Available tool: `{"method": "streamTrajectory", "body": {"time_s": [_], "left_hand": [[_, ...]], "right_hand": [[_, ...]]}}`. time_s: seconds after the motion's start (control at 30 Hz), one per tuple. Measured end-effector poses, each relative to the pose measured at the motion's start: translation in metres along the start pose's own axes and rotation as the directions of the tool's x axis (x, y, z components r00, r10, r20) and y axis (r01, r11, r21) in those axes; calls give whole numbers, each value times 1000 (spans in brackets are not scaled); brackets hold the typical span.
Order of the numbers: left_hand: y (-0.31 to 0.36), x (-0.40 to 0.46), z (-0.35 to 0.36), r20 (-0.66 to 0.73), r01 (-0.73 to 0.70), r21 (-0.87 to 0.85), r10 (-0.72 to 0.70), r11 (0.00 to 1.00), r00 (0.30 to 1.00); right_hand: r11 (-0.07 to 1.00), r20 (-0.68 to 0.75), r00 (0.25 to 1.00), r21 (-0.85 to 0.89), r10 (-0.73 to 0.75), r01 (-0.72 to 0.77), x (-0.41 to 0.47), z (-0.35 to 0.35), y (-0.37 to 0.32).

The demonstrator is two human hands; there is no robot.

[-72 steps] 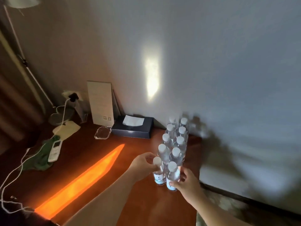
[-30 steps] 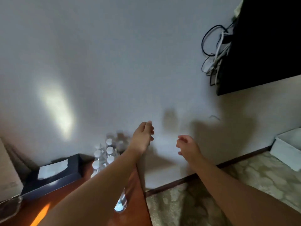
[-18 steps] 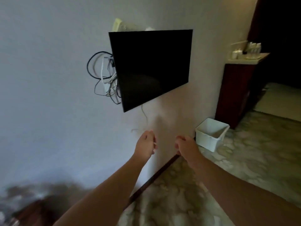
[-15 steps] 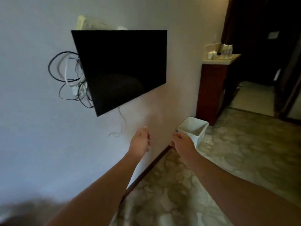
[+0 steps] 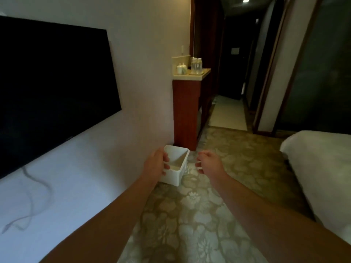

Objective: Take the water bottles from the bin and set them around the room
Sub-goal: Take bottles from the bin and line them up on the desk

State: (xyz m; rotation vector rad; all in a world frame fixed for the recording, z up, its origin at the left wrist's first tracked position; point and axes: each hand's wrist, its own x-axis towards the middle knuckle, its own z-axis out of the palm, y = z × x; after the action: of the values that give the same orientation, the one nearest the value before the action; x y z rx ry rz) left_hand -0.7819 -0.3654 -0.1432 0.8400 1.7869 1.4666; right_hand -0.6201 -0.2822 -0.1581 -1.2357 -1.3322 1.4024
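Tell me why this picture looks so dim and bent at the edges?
Head view: the only lamp showing is a ceiling light down the dark hallway; the television is a flat black slab. The wide lens bows the door frame. Both hands and the white bin look slightly soft.

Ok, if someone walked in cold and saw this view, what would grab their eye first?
Probably the big black TV screen filling the wall on the left, then the two bare forearms reaching forward, left hand and right hand loosely curled and holding nothing. Just past them a white bin sits on the patterned floor by the wall, and bottles stand on the counter of the red-brown cabinet beyond.
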Motion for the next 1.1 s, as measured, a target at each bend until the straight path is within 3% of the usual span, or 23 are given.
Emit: {"method": "streamTrajectory", "body": {"time_s": [0.3,0.57,1.1], "left_hand": [[53,229,31,148,-111,52,103,992,984],[52,385,101,209,-94,28,86,995,974],[80,715,215,-27,-15,0,15,1000,1000]], "right_hand": [[999,-89,996,50,-2,6,184,43,-61],[998,-109,993,35,56,-52,347,50,-55],[993,110,989,-77,102,-94,738,92,-73]]}}
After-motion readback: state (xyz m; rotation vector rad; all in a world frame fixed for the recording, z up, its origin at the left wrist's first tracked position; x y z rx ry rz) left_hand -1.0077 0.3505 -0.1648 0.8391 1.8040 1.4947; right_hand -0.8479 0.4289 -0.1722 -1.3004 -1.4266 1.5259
